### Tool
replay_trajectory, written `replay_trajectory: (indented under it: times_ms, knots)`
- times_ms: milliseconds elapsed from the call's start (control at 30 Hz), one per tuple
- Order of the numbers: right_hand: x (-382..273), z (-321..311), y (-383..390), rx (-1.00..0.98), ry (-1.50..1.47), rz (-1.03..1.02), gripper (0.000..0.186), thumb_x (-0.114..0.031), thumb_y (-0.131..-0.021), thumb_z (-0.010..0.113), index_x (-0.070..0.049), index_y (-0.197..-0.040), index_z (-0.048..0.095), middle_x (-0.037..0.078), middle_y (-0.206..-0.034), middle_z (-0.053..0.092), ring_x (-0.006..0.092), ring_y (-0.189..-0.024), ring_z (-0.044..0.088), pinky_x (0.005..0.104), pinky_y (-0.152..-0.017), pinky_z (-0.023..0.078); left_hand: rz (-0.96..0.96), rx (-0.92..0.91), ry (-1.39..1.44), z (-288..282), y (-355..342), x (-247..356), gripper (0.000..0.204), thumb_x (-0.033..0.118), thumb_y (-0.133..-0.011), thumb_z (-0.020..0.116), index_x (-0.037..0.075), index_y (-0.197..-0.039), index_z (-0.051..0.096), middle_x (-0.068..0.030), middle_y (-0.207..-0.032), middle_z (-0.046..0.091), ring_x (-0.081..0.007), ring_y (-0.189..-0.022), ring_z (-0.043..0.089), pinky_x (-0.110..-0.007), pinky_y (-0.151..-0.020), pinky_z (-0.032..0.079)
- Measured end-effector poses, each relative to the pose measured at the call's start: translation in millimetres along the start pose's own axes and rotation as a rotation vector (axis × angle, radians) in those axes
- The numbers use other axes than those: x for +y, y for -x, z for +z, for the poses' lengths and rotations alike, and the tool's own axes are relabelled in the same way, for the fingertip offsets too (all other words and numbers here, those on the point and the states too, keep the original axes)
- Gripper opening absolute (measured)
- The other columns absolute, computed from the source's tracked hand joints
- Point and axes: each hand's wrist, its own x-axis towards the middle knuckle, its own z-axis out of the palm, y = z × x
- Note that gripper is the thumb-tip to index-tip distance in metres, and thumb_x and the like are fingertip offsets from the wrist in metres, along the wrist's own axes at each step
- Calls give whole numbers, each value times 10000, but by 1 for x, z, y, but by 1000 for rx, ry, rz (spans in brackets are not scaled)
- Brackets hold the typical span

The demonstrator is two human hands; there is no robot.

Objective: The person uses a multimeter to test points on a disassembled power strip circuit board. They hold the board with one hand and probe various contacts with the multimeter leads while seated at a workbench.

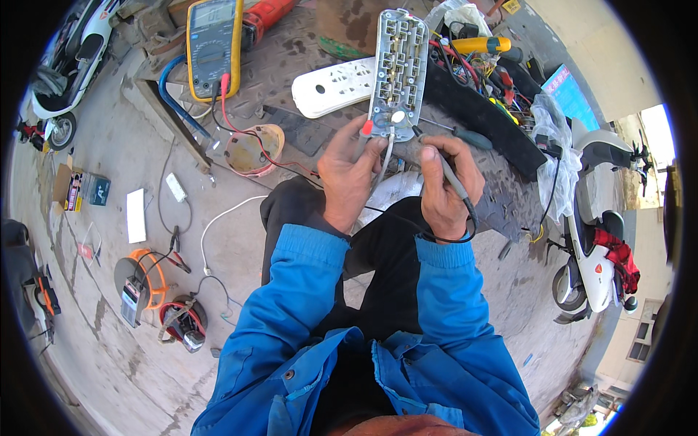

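Blue at the cuffs point(311, 248), gripping red probe point(366, 128) in left hand point(345, 176), pinching black probe point(456, 183) pen-like in right hand point(438, 202), probably for fine aim beside open strip point(399, 73) at upper centre; with meter point(213, 52) face-up, upper left, likely for reading.

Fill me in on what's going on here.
A person's left hand holds a red-ended probe, and the right hand holds a dark probe, both near the close end of an opened power strip with its metal contacts exposed. Whether either probe touches a contact is hard to tell. A white socket panel lies to the left of the strip, and a yellow multimeter sits farther left.
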Motion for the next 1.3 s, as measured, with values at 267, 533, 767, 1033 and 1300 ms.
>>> replay_trajectory:
  times_ms: [267,533,767,1033,1300]
  knots:
    - [2,-1,0,2,2,64,148,-150,-1070,792,-6,-1094,770,125,-950,806,211,-842,776,341,-782,596,15,13,1,-1,-1,-5,410,67,-1064,830,-41,-1439,704,-21,-903,779,-58,-705,617,-236,-621,490]
    - [0,1,-1,15,-62,97,118,-94,-1049,804,-2,-1110,761,121,-934,806,173,-801,773,327,-731,595,25,12,-64,-2,1,-5,380,128,-1098,805,-27,-1433,716,2,-876,734,-54,-698,586,-230,-606,453]
    - [-2,2,-3,-4,-55,100,125,-54,-1018,802,-3,-1125,764,138,-934,808,214,-804,812,341,-723,614,38,3,-83,-3,0,-5,357,142,-1102,804,-20,-1411,725,18,-857,706,-53,-679,567,-227,-587,419]
    - [2,3,-3,-47,-47,116,152,-55,-1004,810,-19,-1146,770,162,-989,808,257,-852,825,364,-744,619,71,1,-69,-3,-1,-11,379,136,-1106,799,-4,-1448,714,18,-848,692,-53,-656,547,-237,-561,392]
    - [3,6,-3,-28,-84,206,153,-46,-1006,798,-13,-1151,761,167,-986,812,278,-863,832,381,-765,628,87,0,-89,-5,-3,-15,405,157,-1110,798,7,-1474,701,18,-792,667,-58,-634,539,-240,-551,381]
